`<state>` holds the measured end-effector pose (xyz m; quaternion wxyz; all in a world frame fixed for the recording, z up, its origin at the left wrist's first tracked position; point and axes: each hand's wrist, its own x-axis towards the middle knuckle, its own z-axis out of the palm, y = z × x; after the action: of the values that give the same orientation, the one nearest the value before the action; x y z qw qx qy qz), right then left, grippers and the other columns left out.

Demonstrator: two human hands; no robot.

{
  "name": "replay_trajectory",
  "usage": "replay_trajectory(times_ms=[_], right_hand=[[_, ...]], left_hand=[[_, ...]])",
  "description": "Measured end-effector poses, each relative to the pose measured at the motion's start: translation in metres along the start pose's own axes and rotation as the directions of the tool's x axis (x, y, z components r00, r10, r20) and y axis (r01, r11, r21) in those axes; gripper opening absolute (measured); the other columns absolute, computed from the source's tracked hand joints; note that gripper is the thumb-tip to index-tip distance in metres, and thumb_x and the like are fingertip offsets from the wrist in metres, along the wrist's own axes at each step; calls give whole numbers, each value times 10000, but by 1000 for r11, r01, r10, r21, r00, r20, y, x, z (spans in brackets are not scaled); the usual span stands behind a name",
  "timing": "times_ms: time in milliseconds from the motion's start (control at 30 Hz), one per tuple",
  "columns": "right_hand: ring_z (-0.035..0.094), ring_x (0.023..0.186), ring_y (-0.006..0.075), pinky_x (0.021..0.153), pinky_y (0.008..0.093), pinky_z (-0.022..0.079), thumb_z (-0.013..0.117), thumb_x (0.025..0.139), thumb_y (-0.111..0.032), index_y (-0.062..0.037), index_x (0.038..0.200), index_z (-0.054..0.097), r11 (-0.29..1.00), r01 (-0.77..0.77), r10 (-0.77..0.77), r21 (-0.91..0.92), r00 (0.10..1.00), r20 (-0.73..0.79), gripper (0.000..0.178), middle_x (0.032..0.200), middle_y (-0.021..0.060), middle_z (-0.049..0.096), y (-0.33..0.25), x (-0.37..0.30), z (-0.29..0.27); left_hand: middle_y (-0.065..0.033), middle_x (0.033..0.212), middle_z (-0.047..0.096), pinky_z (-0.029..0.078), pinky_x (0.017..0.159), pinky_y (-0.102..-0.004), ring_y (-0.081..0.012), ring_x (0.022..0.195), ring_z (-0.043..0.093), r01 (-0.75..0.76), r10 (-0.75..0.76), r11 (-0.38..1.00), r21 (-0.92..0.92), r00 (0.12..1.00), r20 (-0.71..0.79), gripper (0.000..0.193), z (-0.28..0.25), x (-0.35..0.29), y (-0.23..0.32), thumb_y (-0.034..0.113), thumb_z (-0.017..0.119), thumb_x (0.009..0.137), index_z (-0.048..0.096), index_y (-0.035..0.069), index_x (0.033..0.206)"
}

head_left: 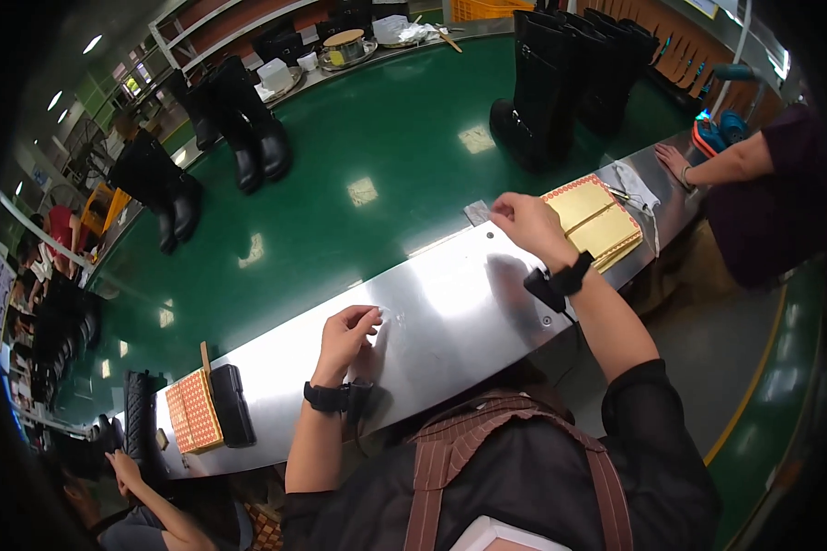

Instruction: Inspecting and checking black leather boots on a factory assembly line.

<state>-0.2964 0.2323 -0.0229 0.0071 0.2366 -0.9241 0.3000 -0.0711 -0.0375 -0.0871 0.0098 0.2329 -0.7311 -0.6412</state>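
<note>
My left hand (pixel 344 336) hovers over the shiny metal work ledge (pixel 432 317), thumb and fingers drawn together. A faint pale bit shows by its fingertips, too small to name. Farther right, my right hand (pixel 531 224) is curled with its fingertips pinched, by the ledge's far edge. Just left of it lies a small grey scrap (pixel 477 213), apart from the fingers; whether they hold anything is hidden. Close behind my right wrist sits a gold box (pixel 601 219) with a red patterned border. Dark bands with small devices are on both wrists.
Black boots (pixel 538 92) stand on the green belt (pixel 368 156), with more boots (pixel 253 138) at far left. Leftward on the ledge are a red-patterned box (pixel 193 413) and a black case (pixel 233 406). A co-worker's hand (pixel 674 165) rests at right; another person's hand (pixel 124 470) is lower left.
</note>
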Motion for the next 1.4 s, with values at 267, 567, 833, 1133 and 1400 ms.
replay_trajectory(times_ms=[267, 567, 833, 1133, 1400], right_hand=[[643, 1024, 284, 871, 438, 428, 618, 839, -280, -64, 1182, 535, 866, -261, 340, -427, 933, 117, 414, 1061, 120, 679, 11, 71, 79], [655, 911, 355, 744, 434, 517, 616, 860, -301, -62, 987, 678, 969, -67, 49, -236, 995, -84, 278, 988, 195, 659, -31, 54, 48], [630, 1024, 314, 869, 382, 485, 699, 782, -286, -50, 1180, 611, 938, -267, 294, -219, 951, 99, 471, 1109, 163, 658, 74, 3, -41], [632, 926, 297, 776, 387, 495, 712, 779, -328, -73, 1110, 633, 907, -141, 74, -396, 981, -180, 425, 937, 120, 648, 52, -37, -105], [510, 1151, 291, 913, 379, 448, 713, 793, -412, -128, 1194, 597, 837, 153, -282, -526, 943, -174, 505, 1189, 146, 566, -15, 41, -238]], left_hand=[[-80, 874, 683, 511, 607, -227, -117, 728, 627, 13, -7, 988, -155, 999, 42, 229, -5, 0, -17, 170, 602, 928, 657, -16, 1051], [-75, 840, 686, 505, 587, -206, -104, 700, 627, -6, 2, 984, -179, 1000, -26, 197, -7, -4, -22, 147, 620, 920, 673, -13, 1022], [-58, 838, 682, 501, 598, -203, -96, 692, 618, -14, 16, 986, -164, 1000, 12, 214, 0, 6, -12, 167, 615, 925, 667, -11, 1034], [-62, 814, 679, 466, 553, -196, -79, 626, 591, -11, 6, 976, -219, 1000, -24, 179, 2, -1, -18, 141, 605, 925, 675, -8, 998], [-74, 792, 674, 479, 535, -193, -84, 591, 586, -5, -3, 974, -225, 999, -36, 194, 1, 1, -17, 137, 574, 943, 661, -25, 1003]])
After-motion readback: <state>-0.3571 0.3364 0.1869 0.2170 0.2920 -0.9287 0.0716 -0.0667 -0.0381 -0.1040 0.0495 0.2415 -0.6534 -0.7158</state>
